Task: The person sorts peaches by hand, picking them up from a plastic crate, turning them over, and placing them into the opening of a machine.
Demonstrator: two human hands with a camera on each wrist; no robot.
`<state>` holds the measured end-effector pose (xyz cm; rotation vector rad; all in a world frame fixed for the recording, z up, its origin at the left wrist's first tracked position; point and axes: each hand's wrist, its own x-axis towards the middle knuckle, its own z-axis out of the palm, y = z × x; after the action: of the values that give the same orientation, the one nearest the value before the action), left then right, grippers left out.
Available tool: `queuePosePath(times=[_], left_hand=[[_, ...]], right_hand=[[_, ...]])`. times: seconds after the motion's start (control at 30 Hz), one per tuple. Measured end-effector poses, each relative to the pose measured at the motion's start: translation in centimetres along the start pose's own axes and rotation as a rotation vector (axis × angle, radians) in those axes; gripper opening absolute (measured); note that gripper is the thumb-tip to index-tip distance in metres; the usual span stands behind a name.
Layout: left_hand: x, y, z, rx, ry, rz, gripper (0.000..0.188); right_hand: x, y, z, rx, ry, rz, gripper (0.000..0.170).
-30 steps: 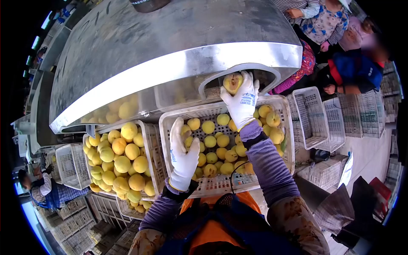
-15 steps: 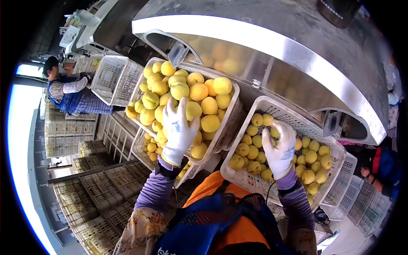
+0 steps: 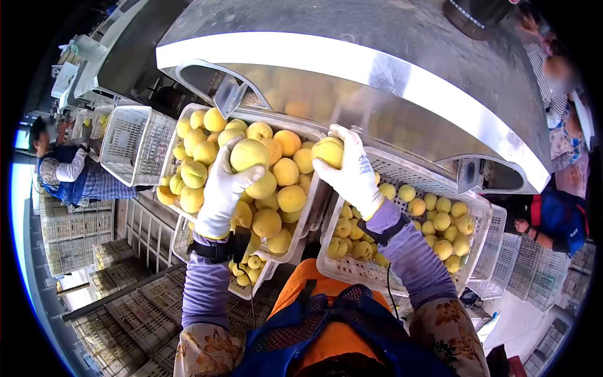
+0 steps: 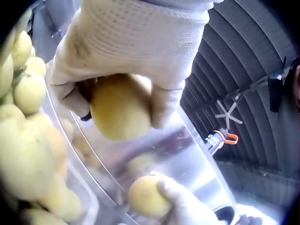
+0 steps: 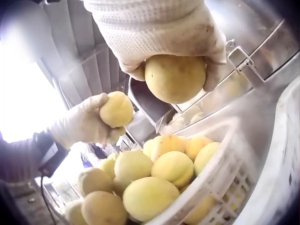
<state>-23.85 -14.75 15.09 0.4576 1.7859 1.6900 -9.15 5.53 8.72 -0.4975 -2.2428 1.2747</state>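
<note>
My gloved left hand [image 3: 217, 196] grips a large yellow peach [image 3: 249, 155] above the heaped left crate [image 3: 312, 210]. Thumb and fingers wrap that peach's sides in the left wrist view. Between the two crates, close to the metal front, my gloved right hand [image 3: 353, 177] holds another yellow peach [image 3: 328, 152]. The right wrist view shows its fingers curled round this peach [image 5: 174, 78], with the piled peaches [image 5: 149, 199] below. Smaller yellow peaches [image 3: 441, 221] lie in the right crate [image 3: 355, 269], beneath my right forearm.
A steel machine [image 3: 352, 63] with a curved bright edge stands behind the crates. Its front has a left flap [image 3: 230, 94] and a right flap [image 3: 468, 174] at openings. Stacked crates [image 3: 135, 314] fill the lower left. Another person [image 3: 69, 169] works at far left; several people stand at right.
The view has swung left. My right hand left the right-hand opening, where it held a brown-marked peach, and passed over the right crate. Both hands now hold peaches; the left has moved to the left crate.
</note>
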Motion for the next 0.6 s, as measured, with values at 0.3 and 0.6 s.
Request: queuePosePath(times=[0.3,0.6], left_hand=[[-5.1,1.9,23.5,-0.404,-0.487,-0.055,0.091],[-6.3,-3.3,31.3,-0.132,-0.538,-0.112,0.093]], right_hand=[[-12.1,-3.2,-17.3,-0.102,0.508,0.116,0.080],[-8.9,12.0,-22.7,-0.746,0.765,0.108,0.074]])
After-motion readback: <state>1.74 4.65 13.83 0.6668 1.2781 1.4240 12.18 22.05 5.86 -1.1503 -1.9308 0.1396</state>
